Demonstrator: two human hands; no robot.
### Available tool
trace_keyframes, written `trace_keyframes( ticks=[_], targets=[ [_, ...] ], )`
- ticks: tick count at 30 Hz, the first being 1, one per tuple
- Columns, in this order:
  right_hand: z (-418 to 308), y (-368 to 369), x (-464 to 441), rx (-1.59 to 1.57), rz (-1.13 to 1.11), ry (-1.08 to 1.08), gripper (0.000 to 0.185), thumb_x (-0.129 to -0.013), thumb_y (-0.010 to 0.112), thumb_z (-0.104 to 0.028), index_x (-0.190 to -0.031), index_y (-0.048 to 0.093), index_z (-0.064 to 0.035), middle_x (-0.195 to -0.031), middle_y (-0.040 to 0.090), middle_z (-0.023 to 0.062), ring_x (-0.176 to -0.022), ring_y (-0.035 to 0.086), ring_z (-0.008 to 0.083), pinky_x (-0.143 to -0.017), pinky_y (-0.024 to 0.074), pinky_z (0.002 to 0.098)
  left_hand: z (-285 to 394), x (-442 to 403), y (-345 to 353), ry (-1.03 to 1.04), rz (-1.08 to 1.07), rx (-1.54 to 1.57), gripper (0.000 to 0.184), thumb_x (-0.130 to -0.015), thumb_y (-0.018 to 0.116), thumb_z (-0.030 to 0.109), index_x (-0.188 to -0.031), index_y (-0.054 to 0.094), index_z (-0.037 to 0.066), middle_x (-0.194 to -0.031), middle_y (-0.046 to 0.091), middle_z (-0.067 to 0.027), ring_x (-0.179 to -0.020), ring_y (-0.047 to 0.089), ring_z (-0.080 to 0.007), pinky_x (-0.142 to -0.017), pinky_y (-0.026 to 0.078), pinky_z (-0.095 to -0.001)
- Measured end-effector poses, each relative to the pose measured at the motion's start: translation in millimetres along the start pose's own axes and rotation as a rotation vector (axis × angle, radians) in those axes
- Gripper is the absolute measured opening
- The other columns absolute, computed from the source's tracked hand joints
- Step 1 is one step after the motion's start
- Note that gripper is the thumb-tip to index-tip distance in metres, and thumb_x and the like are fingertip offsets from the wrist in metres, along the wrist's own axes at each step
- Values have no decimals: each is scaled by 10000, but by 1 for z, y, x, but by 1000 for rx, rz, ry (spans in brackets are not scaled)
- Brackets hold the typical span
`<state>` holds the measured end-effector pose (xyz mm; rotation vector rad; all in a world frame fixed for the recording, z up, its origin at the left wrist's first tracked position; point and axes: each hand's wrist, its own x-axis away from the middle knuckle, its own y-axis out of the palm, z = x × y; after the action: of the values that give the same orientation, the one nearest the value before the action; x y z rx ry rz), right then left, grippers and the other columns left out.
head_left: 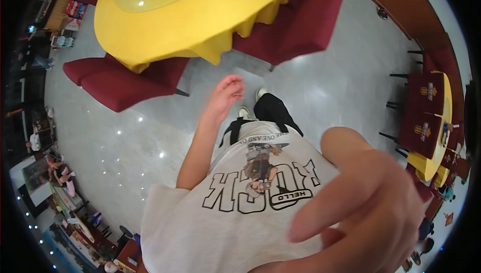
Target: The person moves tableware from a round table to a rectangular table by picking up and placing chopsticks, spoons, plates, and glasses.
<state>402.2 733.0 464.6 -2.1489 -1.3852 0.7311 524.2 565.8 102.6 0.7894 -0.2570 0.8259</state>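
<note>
My left hand [228, 96] hangs in front of my body with its fingers loosely curled and a little apart, holding nothing. Below it is the grey floor [155, 122], and the nearest furniture is a yellow-covered round table [170, 32]. Close to the camera, large and blurred, my right hand [376, 198] has its thumb and fingers apart, and I see no object in it. It covers part of my white printed T-shirt [195, 228]. My dark trousers [273, 107] and light shoes show beyond the shirt.
Dark red covered chairs [130, 82] stand around the round table, including another chair [300, 27] on its right side. More red chairs [423, 95] and a yellow table [426, 167] line the right side. Cartons [75, 10] and a person [62, 172] are at the left.
</note>
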Motion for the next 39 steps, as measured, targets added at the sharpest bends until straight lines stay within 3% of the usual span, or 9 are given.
trace_keyframes(
  ticks=[2, 11, 16, 17, 18, 21, 24, 31, 39],
  targets=[
    [14, 3, -38, 114, -29, 141, 124, -804, 630, -96, -704, 608, -26, -703, 597, 46, -517, 549, 166, -450, 413, 232, 24, -32, -1, -3, -6, 0, 211, -880, 538, 109, -1088, 539, 67, -926, 590, -21, -797, 561, -109, -714, 468, -260],
    [133, 46, -258, -815, -221, -447, 163, -795, 596, -94, -641, 568, -49, -703, 620, 59, -493, 550, 164, -421, 392, 245, 93, -170, 20, -22, 1, 58, 216, -854, 538, 75, -1069, 548, 62, -880, 595, -15, -766, 555, -103, -707, 462, -266],
    [179, 68, -337, -1233, -384, -736, 184, -791, 580, -93, -613, 550, -59, -702, 630, 65, -483, 550, 163, -409, 383, 251, 136, -230, -6, -57, 217, 9, 159, -825, 545, 60, -980, 579, 60, -838, 588, -22, -731, 554, -102, -667, 460, -252],
    [193, 84, -360, -1063, -422, -577, 62, -772, 533, -12, -757, 592, -23, -779, 641, 80, -620, 585, 175, -540, 440, 263, 147, -247, -12, -87, 292, -27, 144, -815, 539, 46, -951, 587, 55, -814, 585, -24, -710, 554, -104, -646, 460, -245],
    [212, 102, -378, -890, -451, -415, 216, -753, 486, 69, -900, 634, 13, -856, 652, 95, -757, 620, 188, -671, 497, 276, 157, -262, -18, -87, 285, -22, 144, -815, 539, 46, -951, 587, 55, -814, 585, -24, -710, 554, -104, -646, 460, -245],
    [302, 225, -418, -752, -223, 165, 230, -804, 477, 81, -963, 634, 27, -879, 647, 73, -806, 590, 130, -739, 459, 235, 183, -291, -45, 6, 363, 9, 151, -815, 518, 42, -947, 590, 51, -807, 581, -20, -704, 552, -101, -631, 454, -231],
    [389, 299, -457, -558, -128, 378, 193, -822, 535, -34, -975, 651, -9, -878, 675, 101, -796, 629, 157, -731, 489, 271, 227, -353, -73, 20, 442, -115, 146, -814, 526, 58, -943, 593, 48, -808, 581, -17, -698, 546, -101, -631, 456, -233],
    [456, 369, -559, -118, 24, 398, 267, -795, 582, -110, -1035, 622, 2, -982, 635, 147, -831, 615, 252, -771, 491, 348, 277, -478, -159, 429, 648, -708, 274, -814, 560, 89, -1081, 555, 28, -1002, 529, -102, -761, 552, -170, -715, 476, -304],
    [461, 426, -608, 172, 117, 285, 484, -780, 616, -151, -1221, 494, 4, -1235, 491, 164, -1079, 458, 363, -930, 399, 421, 323, -539, -178, 501, 799, -1129, 459, -832, 601, 234, -1237, 466, 66, -1175, 451, -157, -929, 555, -281, -804, 462, -390]
  ],
)
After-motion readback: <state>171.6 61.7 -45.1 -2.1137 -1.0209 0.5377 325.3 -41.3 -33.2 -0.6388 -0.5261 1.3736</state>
